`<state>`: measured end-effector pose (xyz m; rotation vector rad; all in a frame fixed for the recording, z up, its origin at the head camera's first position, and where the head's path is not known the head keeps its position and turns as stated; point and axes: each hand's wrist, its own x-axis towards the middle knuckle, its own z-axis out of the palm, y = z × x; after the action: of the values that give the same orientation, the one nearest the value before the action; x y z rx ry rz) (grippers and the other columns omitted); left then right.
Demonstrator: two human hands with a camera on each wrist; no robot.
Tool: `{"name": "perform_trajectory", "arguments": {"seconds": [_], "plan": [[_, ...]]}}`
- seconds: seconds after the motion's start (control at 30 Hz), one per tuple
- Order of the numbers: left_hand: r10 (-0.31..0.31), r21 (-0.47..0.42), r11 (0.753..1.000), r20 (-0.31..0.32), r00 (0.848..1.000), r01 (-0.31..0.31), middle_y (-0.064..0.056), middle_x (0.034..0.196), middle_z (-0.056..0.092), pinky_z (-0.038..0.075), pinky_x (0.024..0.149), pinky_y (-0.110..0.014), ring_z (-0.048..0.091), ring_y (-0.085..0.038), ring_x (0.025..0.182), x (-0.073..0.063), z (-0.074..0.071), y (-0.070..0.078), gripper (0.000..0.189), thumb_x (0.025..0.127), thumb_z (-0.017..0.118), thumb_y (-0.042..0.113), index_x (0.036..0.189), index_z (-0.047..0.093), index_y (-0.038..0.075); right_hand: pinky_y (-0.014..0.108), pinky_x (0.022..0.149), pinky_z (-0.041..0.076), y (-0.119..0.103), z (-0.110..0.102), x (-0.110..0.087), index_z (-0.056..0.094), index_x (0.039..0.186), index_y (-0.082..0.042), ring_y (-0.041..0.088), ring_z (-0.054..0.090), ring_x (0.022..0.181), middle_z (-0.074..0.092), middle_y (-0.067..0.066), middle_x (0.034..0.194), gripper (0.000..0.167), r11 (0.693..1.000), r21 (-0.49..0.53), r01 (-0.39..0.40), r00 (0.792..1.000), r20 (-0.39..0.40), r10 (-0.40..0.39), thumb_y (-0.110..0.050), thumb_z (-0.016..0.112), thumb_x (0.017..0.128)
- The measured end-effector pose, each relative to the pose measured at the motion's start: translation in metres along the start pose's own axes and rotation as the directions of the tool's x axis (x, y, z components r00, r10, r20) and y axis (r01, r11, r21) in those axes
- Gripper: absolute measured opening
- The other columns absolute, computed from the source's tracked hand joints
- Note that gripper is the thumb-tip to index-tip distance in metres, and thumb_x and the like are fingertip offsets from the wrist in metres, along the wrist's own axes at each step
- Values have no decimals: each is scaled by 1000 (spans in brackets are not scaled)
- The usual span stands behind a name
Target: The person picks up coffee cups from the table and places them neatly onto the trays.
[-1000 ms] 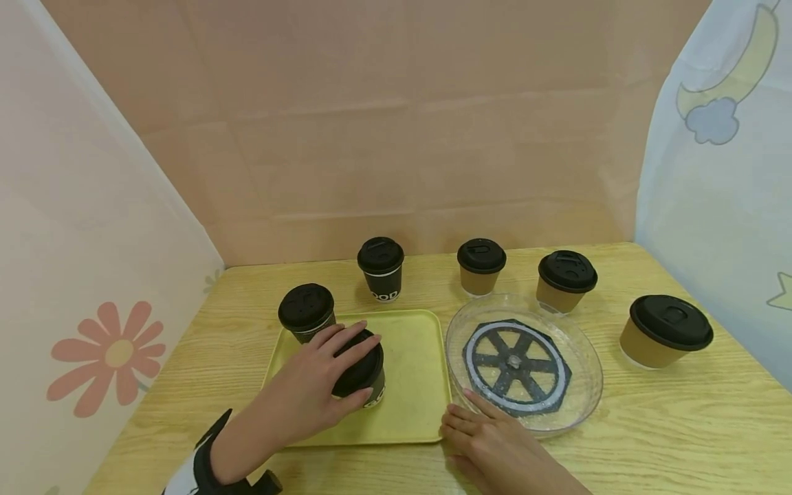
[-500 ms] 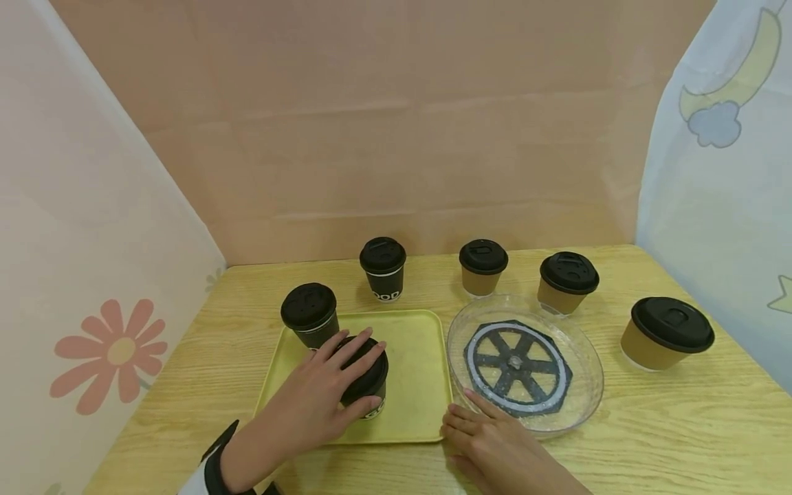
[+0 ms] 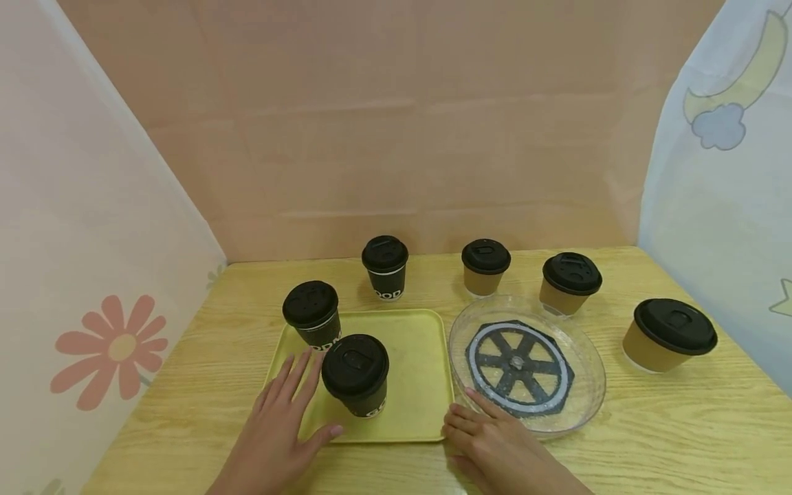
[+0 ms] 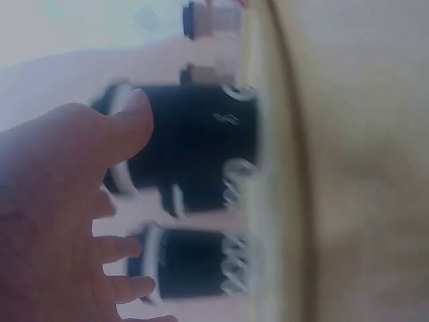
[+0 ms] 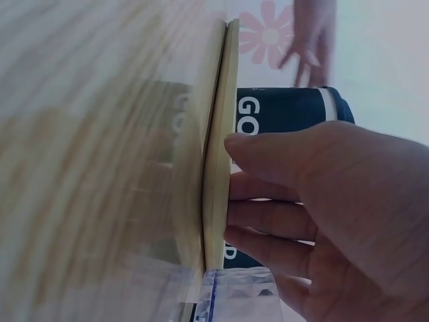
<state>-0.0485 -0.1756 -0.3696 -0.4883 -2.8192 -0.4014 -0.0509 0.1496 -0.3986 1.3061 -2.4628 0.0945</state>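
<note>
My left hand (image 3: 272, 423) is spread with its fingers straight, just left of a black lidded paper coffee cup (image 3: 355, 371) that stands upright on the yellow tray (image 3: 416, 385). Behind that cup, a second black coffee cup (image 3: 311, 313) stands at the tray's back left corner. In the left wrist view the thumb (image 4: 134, 124) passes in front of the blurred nearer cup. My right hand (image 3: 495, 440) rests at the tray's front right corner, its fingers against the rim and its index finger by a clear round dish (image 3: 588, 405).
A third black cup (image 3: 386, 268) stands behind the tray. Three brown lidded cups, a small one (image 3: 482, 280), another (image 3: 563, 295) and a wider one (image 3: 656, 347), stand behind and right of the dish. A paper backdrop closes off the wooden table's (image 3: 185, 385) far edge.
The left hand has let go of the front cup's lid and moved down to the left, its fingers spreading. That cup stays on the tray. The right hand has kept its place.
</note>
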Motion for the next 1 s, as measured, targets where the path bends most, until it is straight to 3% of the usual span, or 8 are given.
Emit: {"name": "perform_trajectory", "arguments": {"seconds": [0.1,0.17,0.27,0.4,0.5,0.67,0.8,1.0], "plan": [[-64,-2,998,26,998,64,-14,157,34,39,99,-65,35,-42,141,-12,10,-9,94,79,72,56,154,30,18,35,114,16,0,-1,1,70,101,-24,13,67,106,72,-8,106,23,1000,-3,-1,1000,8,1,-38,72,83],[-99,-14,995,85,992,100,-12,157,35,36,102,-66,34,-41,142,-16,16,-13,88,80,69,60,151,38,16,34,115,13,0,-2,1,69,97,-25,13,67,105,72,-9,104,20,1000,-2,-1,1000,9,1,-37,73,82],[-150,-38,986,206,967,161,-7,155,39,30,108,-66,33,-40,143,-21,23,-17,79,83,61,65,146,47,20,33,116,10,0,-3,2,68,94,-26,12,67,104,71,-9,102,17,1000,0,2,1000,10,-2,-36,74,81],[-180,-49,978,300,937,203,-6,151,46,27,109,-67,35,-42,142,-25,27,-21,70,84,57,67,141,53,27,39,114,24,1,-8,7,69,93,-27,10,67,102,71,-11,101,14,999,37,-9,999,42,7,-34,74,81],[-176,-60,977,327,928,206,-6,151,46,28,107,-69,35,-44,141,-26,27,-22,62,84,59,63,137,56,30,49,107,38,5,-18,16,71,97,-24,10,67,100,72,-10,101,15,994,97,-40,995,95,31,-31,73,84],[-167,-62,978,347,923,201,-7,151,46,29,103,-72,35,-47,140,-24,26,-21,52,87,65,50,135,58,32,56,106,40,26,-36,46,73,110,-17,16,67,107,73,-2,112,28,986,133,-97,990,115,82,-33,71,88],[-159,-67,979,347,924,194,-9,151,46,29,102,-73,35,-49,139,-22,26,-20,49,89,66,43,136,59,30,53,104,43,54,-43,78,73,113,-15,23,65,112,70,4,119,31,983,121,-140,990,11,140,-33,71,88],[-145,-91,978,347,927,187,-12,150,46,28,101,-75,35,-51,138,-23,24,-20,49,89,67,41,136,59,28,49,91,53,90,-44,124,67,123,-8,32,65,111,65,14,127,38,946,248,-207,968,-91,235,-26,71,89]]}}
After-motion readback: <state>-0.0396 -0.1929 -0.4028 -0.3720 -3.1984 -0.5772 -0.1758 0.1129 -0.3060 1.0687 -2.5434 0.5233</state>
